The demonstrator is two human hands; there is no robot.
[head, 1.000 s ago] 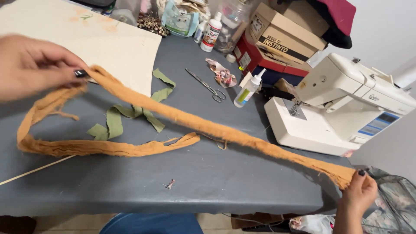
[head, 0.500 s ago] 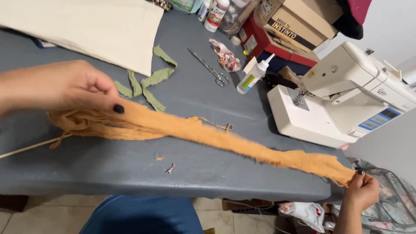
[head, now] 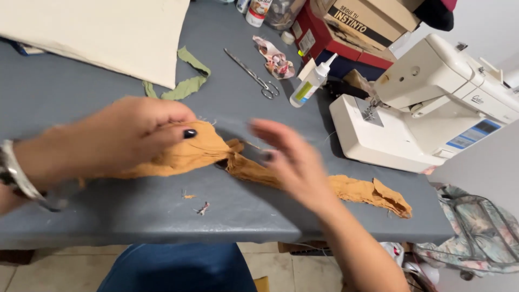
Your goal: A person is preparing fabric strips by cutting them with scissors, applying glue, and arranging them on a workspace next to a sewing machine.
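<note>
A long strip of orange fabric (head: 354, 189) lies across the grey table (head: 81, 92). My left hand (head: 130, 135) pinches a bunched part of the strip near the table's middle. My right hand (head: 292, 159) hovers over the strip just to the right, fingers spread and blurred, with nothing clearly held. The strip's far end rests loose near the table's right front corner.
A white sewing machine (head: 427, 103) stands at the right. Scissors (head: 253, 74), a glue bottle (head: 311, 84), green fabric scraps (head: 186, 81) and a cream cloth (head: 102, 32) lie behind. Boxes (head: 351, 27) sit at the back. A floral bag (head: 476, 232) is on the floor.
My right hand has let go of the strip's far end and come in toward the middle. My left hand has moved right with the gathered fabric.
</note>
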